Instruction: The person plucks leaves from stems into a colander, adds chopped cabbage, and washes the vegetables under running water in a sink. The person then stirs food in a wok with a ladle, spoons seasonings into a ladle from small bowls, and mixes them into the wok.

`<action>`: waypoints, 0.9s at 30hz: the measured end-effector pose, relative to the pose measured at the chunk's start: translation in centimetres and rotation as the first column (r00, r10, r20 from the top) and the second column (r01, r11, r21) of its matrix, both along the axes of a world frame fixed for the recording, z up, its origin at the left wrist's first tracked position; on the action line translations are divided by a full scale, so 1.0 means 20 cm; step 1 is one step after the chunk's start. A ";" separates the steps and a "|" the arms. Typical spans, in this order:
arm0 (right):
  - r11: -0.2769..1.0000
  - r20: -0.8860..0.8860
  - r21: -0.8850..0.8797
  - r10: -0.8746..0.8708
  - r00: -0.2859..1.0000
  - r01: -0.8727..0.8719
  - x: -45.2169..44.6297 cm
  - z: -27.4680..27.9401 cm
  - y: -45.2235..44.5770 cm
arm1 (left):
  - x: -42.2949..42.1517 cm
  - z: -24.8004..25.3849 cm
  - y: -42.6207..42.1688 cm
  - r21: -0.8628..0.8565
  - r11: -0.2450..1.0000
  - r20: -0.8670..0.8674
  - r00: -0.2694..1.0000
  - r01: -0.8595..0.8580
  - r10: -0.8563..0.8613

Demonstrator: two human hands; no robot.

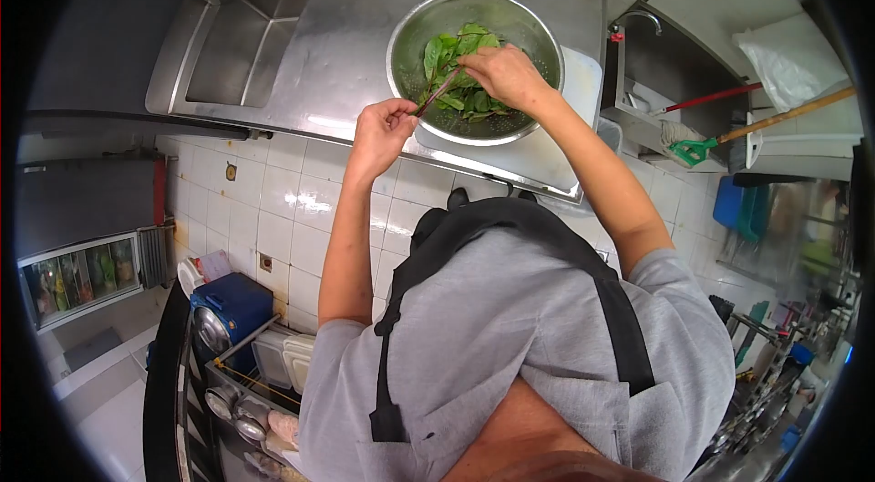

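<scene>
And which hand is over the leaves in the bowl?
The right hand: it's above the leaves, at one end of a reddish stem. The left hand, at the stem's other end, is mostly outside the bowl.

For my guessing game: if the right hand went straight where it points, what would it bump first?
Probably the green leaves in the metal bowl, though depth is unclear; the right hand might pass above.

The steel counter (351, 35) over there has a sink (232, 49) set into its left part. Toward the right end lies a white board (582, 92), partly hidden by a wide metal bowl (408, 37).
</scene>
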State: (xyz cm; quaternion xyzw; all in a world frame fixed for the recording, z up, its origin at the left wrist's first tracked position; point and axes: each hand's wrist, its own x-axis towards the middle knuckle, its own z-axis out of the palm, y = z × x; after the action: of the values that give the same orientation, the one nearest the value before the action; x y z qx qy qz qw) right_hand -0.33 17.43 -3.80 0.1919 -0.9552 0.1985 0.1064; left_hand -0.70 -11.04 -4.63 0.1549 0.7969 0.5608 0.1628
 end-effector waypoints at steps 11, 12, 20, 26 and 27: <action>0.936 0.377 -0.203 -0.196 0.905 0.288 -0.04 -0.08 0.12 | -0.03 -0.03 0.02 0.470 0.861 0.381 0.925 -0.195 0.002; 0.910 0.373 -0.358 -0.063 0.926 0.206 -0.01 -0.04 0.07 | -0.04 -0.04 0.04 0.516 0.835 0.425 0.903 -0.191 -0.056; 0.816 0.141 -0.578 0.105 0.984 -0.005 0.04 -0.04 -0.17 | -0.06 -0.10 0.16 0.696 0.687 0.520 0.808 -0.212 -0.278; 0.620 0.260 -0.770 0.086 0.962 0.153 0.09 -0.10 -0.18 | -0.06 -0.12 0.19 0.665 0.729 0.508 0.812 -0.159 -0.287; 0.528 0.332 -0.821 0.129 0.935 0.218 0.11 -0.11 -0.19 | -0.06 -0.13 0.18 0.665 0.729 0.516 0.805 -0.161 -0.293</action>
State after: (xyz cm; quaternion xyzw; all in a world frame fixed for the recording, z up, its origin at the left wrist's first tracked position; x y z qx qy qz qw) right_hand 1.83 13.68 -5.92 0.0520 -0.7448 0.6650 0.0184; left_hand -1.95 -7.35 -7.14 0.0515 0.4370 0.8251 0.3543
